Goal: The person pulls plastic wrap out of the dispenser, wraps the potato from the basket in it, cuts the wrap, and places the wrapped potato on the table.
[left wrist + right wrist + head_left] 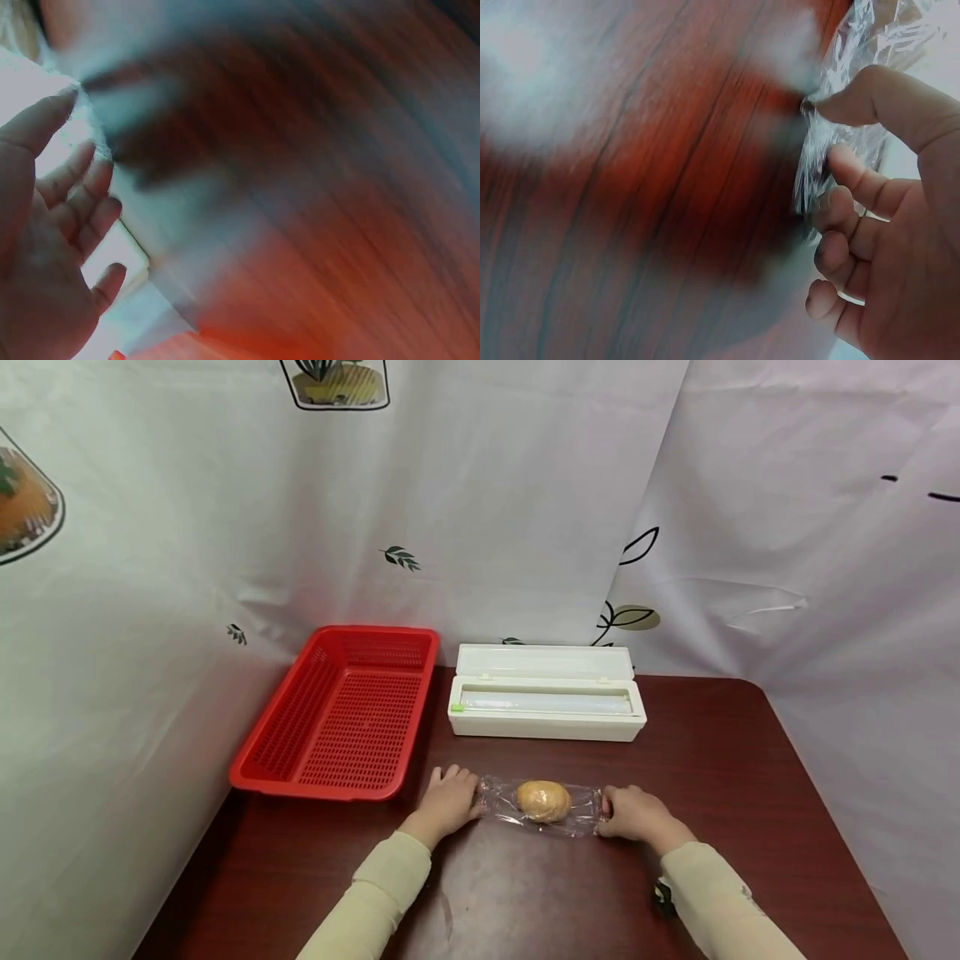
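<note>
A golden-brown bread roll (542, 801) lies on the table, wrapped in clear cling film (583, 815) that stretches out flat on both sides of it. At the film's left end, my left hand (450, 802) touches the edge with its fingertips; the left wrist view shows the thumb and fingers (88, 184) apart and fairly straight. My right hand (636, 814) is at the opposite end. Its thumb and curled fingers hold the gathered film (821, 154) in the right wrist view. The roll is out of sight in the left wrist view.
Behind the roll stands a white cling film dispenser (547, 725) with its lid raised and a roll inside. A red perforated basket (401, 727) is at the back left. The dark wooden table (525, 902) meets patterned cloth (510, 527) at the back and sides.
</note>
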`<state>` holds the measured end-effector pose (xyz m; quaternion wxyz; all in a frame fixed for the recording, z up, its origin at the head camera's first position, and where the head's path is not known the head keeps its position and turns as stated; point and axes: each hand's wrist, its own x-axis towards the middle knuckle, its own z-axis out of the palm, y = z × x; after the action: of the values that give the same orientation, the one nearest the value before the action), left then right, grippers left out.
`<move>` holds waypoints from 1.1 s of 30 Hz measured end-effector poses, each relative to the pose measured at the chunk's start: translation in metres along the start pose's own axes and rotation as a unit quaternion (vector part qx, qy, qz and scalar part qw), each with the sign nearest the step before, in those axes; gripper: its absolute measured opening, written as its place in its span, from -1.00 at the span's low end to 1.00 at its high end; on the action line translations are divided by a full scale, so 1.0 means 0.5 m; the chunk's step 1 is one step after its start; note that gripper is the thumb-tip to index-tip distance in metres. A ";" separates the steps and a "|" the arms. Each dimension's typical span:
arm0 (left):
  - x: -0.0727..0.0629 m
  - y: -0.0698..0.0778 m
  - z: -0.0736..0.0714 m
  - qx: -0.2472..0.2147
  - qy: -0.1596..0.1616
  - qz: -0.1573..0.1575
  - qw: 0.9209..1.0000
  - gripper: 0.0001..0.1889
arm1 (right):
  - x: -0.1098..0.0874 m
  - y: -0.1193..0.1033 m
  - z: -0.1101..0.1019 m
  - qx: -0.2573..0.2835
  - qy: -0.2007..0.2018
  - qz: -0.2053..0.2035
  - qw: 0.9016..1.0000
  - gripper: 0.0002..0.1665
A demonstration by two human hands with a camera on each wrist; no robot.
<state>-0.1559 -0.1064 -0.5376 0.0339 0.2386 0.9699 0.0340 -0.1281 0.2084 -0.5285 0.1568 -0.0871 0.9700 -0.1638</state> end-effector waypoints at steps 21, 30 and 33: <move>-0.018 0.017 -0.029 -0.218 0.002 -0.068 0.973 -0.66 | -0.010 0.056 -0.013 0.078 0.058 -0.015 0.995 -0.79; 0.041 0.036 -0.032 -0.201 0.035 -0.114 0.972 -0.69 | -0.049 0.030 0.001 0.085 0.015 0.003 0.996 -0.83; 0.053 0.040 -0.038 -0.195 0.036 -0.122 0.972 -0.68 | -0.069 0.008 0.011 0.070 0.011 -0.024 0.997 -0.83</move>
<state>-0.1719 -0.0773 -0.5185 0.0484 0.1055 0.9670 0.2269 -0.0948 0.2183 -0.5253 0.1481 -0.0974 0.9555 -0.2356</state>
